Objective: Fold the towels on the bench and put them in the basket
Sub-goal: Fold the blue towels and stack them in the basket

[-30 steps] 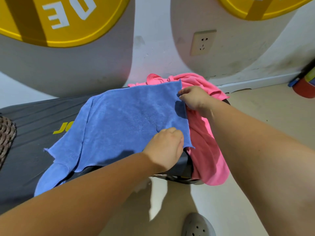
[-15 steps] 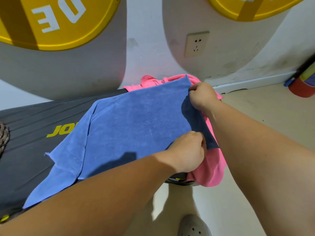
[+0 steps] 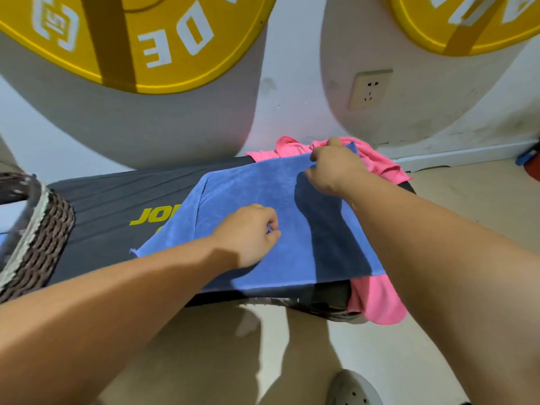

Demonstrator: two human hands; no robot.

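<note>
A blue towel [image 3: 257,197] lies spread over the right half of the black bench [image 3: 111,206]. My left hand [image 3: 248,232] sits over the towel's middle with fingers curled, pinching a bit of the blue cloth. At the towel's far right corner my right hand [image 3: 333,168] pinches the edge. A pink towel [image 3: 377,290] lies crumpled under the blue one and hangs off the bench's right end. The woven basket [image 3: 38,238] stands at the left end of the bench, partly cut off by the frame.
The wall rises right behind the bench, with a socket [image 3: 369,89] and yellow round signs [image 3: 140,39]. Beige floor runs in front and to the right. A grey shoe [image 3: 353,390] shows at the bottom. A red object [image 3: 533,168] sits at the far right edge.
The blue towel's right edge was lifted, then carried leftward. My left hand has moved from the near right corner to the towel's middle. My right hand shifted toward the far edge.
</note>
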